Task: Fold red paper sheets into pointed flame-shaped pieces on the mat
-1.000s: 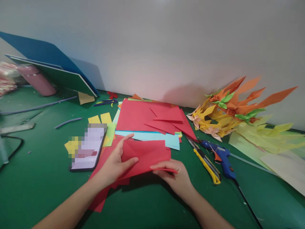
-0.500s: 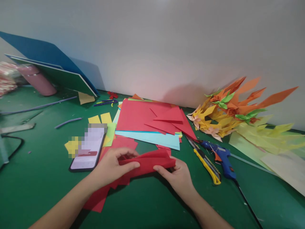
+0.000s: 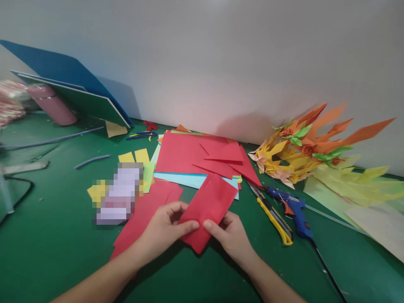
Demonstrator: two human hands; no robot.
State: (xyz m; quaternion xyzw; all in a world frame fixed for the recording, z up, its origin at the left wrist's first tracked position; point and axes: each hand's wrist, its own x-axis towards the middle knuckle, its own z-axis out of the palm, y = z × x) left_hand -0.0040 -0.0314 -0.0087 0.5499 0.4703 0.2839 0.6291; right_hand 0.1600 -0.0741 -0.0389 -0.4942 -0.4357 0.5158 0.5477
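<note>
A folded piece of red paper (image 3: 210, 202) is held slanted between my two hands, above the green table. My left hand (image 3: 166, 227) pinches its lower left edge, the thumb lying on the front face. On the right edge my right hand (image 3: 232, 233) grips it with the thumb also in front; the fingers of both hands are partly hidden behind the paper. Loose red paper pieces (image 3: 148, 210) lie on the table under and beside my left hand. Past the held paper, a stack of red sheets (image 3: 179, 151) rests over light blue ones (image 3: 179, 179).
To the right lie a yellow utility knife (image 3: 274, 223) and a blue glue gun (image 3: 296, 214) with its cable. Orange and yellow paper flowers (image 3: 303, 147) stand behind them. Left are a blurred-out phone (image 3: 118, 198), yellow paper squares (image 3: 141, 155), and a pink bottle (image 3: 52, 105) beside leaning boards (image 3: 91, 107).
The red paper has turned from lying nearly level, folded edge showing, to a steep slant with its broad face toward me. Both hands keep hold of it.
</note>
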